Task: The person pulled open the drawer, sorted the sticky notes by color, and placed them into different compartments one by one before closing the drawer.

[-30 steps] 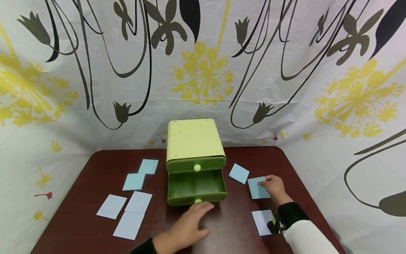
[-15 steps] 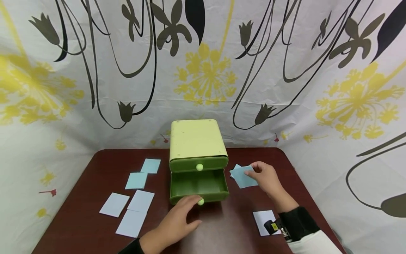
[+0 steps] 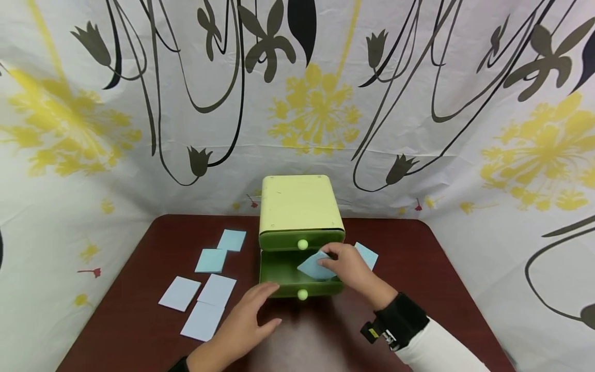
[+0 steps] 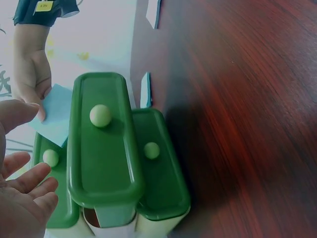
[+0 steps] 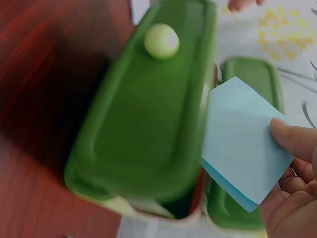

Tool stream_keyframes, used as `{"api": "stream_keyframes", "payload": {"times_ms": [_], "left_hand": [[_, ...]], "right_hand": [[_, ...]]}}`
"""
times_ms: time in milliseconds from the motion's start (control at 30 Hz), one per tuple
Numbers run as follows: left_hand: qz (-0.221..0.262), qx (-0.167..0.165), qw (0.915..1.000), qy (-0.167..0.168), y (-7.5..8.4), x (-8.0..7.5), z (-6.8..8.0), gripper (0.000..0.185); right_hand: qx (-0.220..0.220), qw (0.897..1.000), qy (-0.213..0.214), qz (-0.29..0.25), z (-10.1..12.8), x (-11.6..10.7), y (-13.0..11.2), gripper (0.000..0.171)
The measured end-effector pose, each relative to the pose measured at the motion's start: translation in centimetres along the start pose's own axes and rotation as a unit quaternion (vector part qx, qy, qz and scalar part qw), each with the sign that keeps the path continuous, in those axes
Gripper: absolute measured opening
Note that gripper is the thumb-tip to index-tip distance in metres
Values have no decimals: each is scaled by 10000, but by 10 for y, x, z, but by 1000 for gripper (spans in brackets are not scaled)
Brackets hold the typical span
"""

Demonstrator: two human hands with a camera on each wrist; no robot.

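Between thumb and fingers, my right hand pinches a thin pad of light-blue sticky notes. The pad overlaps the pulled-out green drawer at its right side, tilted over the opening. This drawer belongs to a small cabinet with a pale-yellow body and round light-green knobs. The left wrist view has it jutting out between two closed drawer fronts. My left hand is near the drawer's front left corner, fingers extended and thumb apart, holding nothing.
Left of the cabinet lie two light-blue note pads and several whitish ones. Another blue pad lies to the right, partly behind my right hand. A patterned cloth hangs behind the dark red-brown table.
My right hand has lifted the blue pad from the table on the right and carried it left to the drawer. My left hand has drawn back left from the drawer knob.
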State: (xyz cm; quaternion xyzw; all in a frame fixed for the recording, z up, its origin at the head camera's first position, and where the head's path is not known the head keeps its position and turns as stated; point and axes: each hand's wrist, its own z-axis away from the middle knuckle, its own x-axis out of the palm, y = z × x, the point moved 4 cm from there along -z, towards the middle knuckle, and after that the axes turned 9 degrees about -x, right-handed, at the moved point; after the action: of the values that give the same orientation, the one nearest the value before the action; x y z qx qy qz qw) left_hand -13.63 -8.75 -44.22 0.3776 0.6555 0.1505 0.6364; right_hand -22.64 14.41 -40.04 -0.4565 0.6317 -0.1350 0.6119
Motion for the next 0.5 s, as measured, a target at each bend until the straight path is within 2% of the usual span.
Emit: {"api": "stream_keyframes", "payload": {"times_ms": [267,500], "left_hand": [[-99,-161,9993,320,-8,-4,1,62],[-82,-205,9988,431,-13,-7,3,61]], "right_hand": [[-344,9959,-836,13,-14,36,-6,10],[-356,9920,-1205,79,-25,52,-7,12]]}}
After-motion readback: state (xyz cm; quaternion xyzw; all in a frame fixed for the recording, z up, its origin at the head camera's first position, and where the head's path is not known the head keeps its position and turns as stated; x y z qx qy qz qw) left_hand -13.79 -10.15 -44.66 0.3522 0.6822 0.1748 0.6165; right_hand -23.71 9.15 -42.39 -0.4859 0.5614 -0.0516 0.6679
